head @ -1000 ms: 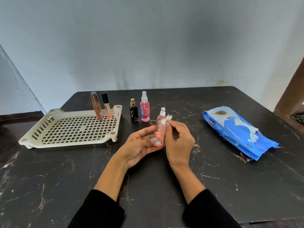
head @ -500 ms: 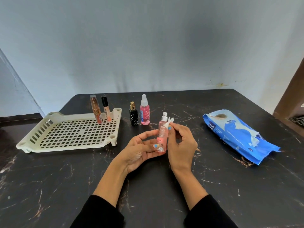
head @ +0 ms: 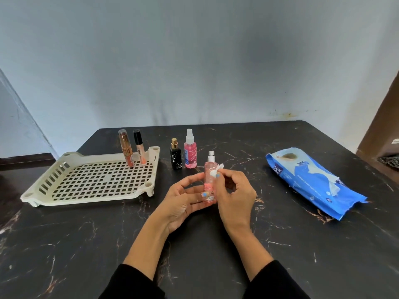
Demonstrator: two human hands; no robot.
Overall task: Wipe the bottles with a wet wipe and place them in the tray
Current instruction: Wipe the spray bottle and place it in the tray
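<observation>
Wipe [head: 216, 170] slid lower on pink bottle [head: 209, 182]; right hand [head: 234, 194] pinching wipe, left hand [head: 183, 199] gripping bottle; tray [head: 86, 180] holds two tubes [head: 131, 147].

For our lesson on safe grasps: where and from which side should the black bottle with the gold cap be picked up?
Probably grip the black bottle by its squarish body, below the narrow gold cap, coming from its left, where bare table separates it from the tray. The pink spray bottle crowds its right.
</observation>
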